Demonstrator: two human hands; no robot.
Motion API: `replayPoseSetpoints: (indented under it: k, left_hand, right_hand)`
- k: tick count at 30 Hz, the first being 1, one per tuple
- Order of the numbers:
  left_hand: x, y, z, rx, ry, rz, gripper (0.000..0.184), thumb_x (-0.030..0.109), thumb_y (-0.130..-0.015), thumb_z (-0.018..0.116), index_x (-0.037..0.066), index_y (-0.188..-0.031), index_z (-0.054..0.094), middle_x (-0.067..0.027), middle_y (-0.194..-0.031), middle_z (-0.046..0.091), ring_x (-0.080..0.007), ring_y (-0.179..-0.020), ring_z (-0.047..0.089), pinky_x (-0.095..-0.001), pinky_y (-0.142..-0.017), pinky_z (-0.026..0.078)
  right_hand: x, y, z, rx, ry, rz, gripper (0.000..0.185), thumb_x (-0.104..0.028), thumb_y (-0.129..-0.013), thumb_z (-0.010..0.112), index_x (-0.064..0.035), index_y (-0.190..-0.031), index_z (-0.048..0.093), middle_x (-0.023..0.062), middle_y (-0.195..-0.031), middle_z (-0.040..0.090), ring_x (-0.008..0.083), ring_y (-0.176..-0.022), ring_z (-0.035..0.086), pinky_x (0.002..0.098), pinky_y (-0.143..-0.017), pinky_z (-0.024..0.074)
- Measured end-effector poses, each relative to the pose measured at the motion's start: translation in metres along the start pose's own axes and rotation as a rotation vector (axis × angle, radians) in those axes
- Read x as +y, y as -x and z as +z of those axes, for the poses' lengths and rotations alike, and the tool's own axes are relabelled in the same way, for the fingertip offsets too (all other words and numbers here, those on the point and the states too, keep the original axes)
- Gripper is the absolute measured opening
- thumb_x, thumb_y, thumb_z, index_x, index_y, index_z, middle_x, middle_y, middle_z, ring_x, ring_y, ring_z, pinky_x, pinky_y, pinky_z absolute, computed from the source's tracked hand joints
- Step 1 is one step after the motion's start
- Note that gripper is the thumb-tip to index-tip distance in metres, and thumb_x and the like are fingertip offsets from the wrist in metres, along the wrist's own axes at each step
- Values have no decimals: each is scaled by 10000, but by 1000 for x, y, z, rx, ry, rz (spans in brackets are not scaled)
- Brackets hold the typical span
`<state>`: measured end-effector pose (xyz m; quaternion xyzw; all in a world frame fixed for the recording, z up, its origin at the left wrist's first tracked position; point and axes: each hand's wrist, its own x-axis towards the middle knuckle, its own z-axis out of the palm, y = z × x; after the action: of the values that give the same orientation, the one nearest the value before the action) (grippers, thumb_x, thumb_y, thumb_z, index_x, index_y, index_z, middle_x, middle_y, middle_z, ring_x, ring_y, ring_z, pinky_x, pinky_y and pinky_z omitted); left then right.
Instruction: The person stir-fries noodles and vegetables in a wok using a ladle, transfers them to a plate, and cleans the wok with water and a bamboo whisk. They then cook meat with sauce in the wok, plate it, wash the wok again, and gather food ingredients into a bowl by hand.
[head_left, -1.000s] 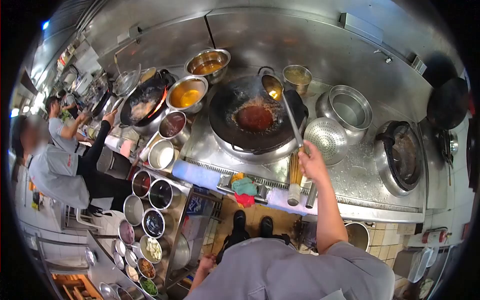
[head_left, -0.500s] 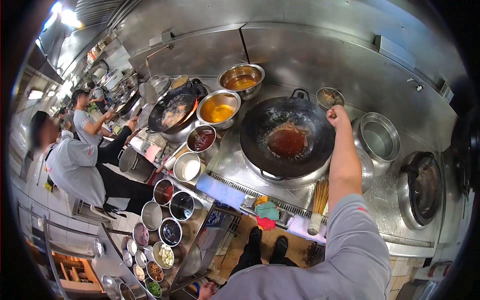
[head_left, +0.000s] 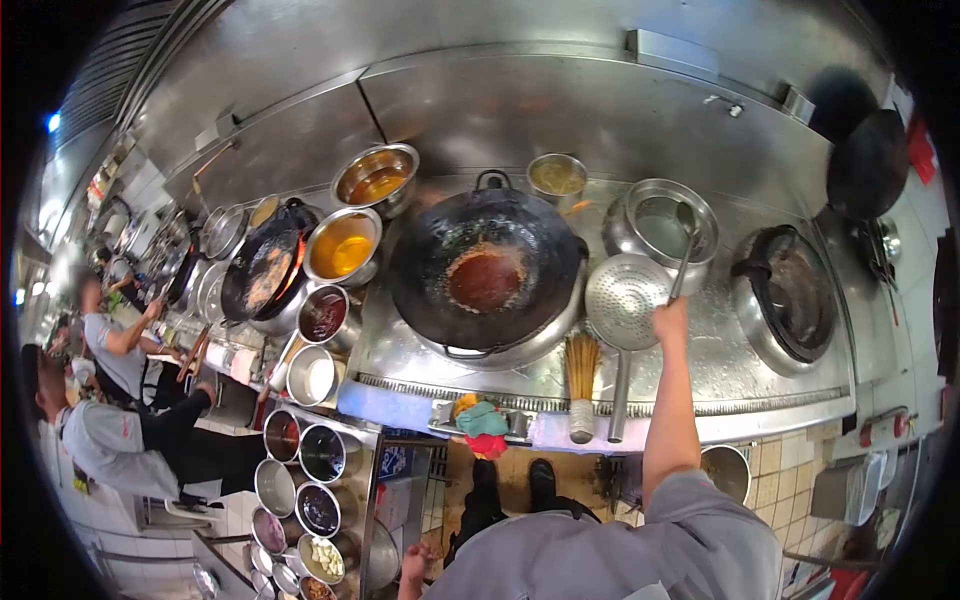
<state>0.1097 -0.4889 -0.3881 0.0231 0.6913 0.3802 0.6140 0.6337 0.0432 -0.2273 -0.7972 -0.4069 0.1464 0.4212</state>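
Note:
My right hand point(head_left: 671, 321) is closed around the handle of a metal ladle point(head_left: 684, 262). The ladle's bowl end is over the steel pot of clear liquid point(head_left: 655, 190). Just left of my hand lies a round perforated strainer point(head_left: 622, 305), its long handle reaching the stove's front edge. A large black wok point(head_left: 425, 250) holds dark red-brown sauce point(head_left: 486, 277) and sits on the burner further left. My left hand point(head_left: 417, 562) hangs low beside my body, away from the stove; its fingers are too small and blurred to read.
A bamboo brush point(head_left: 581, 385) lies by the front edge, near folded cloths point(head_left: 482, 425). Bowls of yellow liquid point(head_left: 341, 248) stand left of the wok. Several seasoning pots point(head_left: 320, 508) fill the left side cart. Another wok point(head_left: 262, 275) has flames beside it. Co-workers point(head_left: 125, 430) stand left.
My right hand has moved from the small container behind the wok towards me and right, with the ladle now showing over the pot. The view has turned right.

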Motion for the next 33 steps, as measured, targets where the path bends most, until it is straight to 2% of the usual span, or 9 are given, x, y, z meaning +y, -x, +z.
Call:
replayPoseSetpoints:
  k: [3,5,9,14,18,23,25,27,33]
  left_hand:
    - [13,-25,19,52,-117,258,169,190,-911,543,44,-996,544,-32,-856,579,-145,-768,587,-292,-622,490]
    - [29,-10,40,52,-128,255,181,199,-908,550,42,-999,545,-29,-863,585,-142,-778,584,-289,-630,490]
    - [10,11,64,115,-116,191,202,228,-898,572,67,-1017,552,-21,-885,594,-131,-755,577,-258,-620,471]
    - [-101,3,29,-26,-60,140,121,258,-882,592,157,-945,570,17,-784,596,-110,-560,525,-263,-460,384]
    - [-120,49,36,193,-209,-30,130,282,-873,596,163,-888,546,21,-711,570,-116,-507,486,-295,-408,348]
    - [-182,24,27,210,217,-4,197,335,-867,584,149,-913,539,-2,-743,591,-141,-556,540,-324,-434,375]
    - [-178,35,39,291,106,-5,218,319,-875,576,122,-965,558,-27,-808,621,-161,-634,595,-299,-473,405]
    - [-176,46,43,224,47,49,286,298,-879,581,65,-1043,560,-56,-870,633,-174,-697,618,-284,-529,455]
    - [-227,56,21,229,-298,304,354,347,-860,587,11,-967,617,-99,-871,642,-190,-728,608,-334,-677,507]
  right_hand:
    - [-2,-68,-12,-446,-1013,627,26,-8,-764,460,0,-788,453,93,-599,495,180,-429,493,279,-367,426]
    - [-47,-96,-43,-518,-1504,891,102,33,-762,433,-39,-700,396,40,-556,432,136,-421,449,230,-379,428]
    - [-103,-145,-50,-510,-1654,758,121,15,-779,433,-28,-684,371,49,-573,430,147,-485,480,243,-428,466]
    - [-183,-174,-67,-640,-1373,639,73,2,-795,447,-20,-777,379,71,-642,458,161,-505,494,250,-437,460]
    - [-198,-162,-89,-602,-1081,482,82,-27,-807,472,-42,-779,396,71,-651,463,162,-497,499,261,-412,437]
    - [-90,-33,-84,-455,-758,-114,134,-193,-911,485,-103,-814,460,37,-677,515,142,-505,524,271,-394,428]
    - [-44,47,-89,-564,-963,416,129,-217,-920,512,-116,-902,433,32,-629,496,138,-473,493,279,-381,402]
    - [4,117,-100,-635,-714,121,110,-184,-918,498,-121,-869,421,8,-586,438,112,-428,422,268,-353,366]
    - [94,245,-115,-639,-375,307,81,-130,-846,490,-130,-899,429,5,-584,417,107,-421,402,266,-350,352]
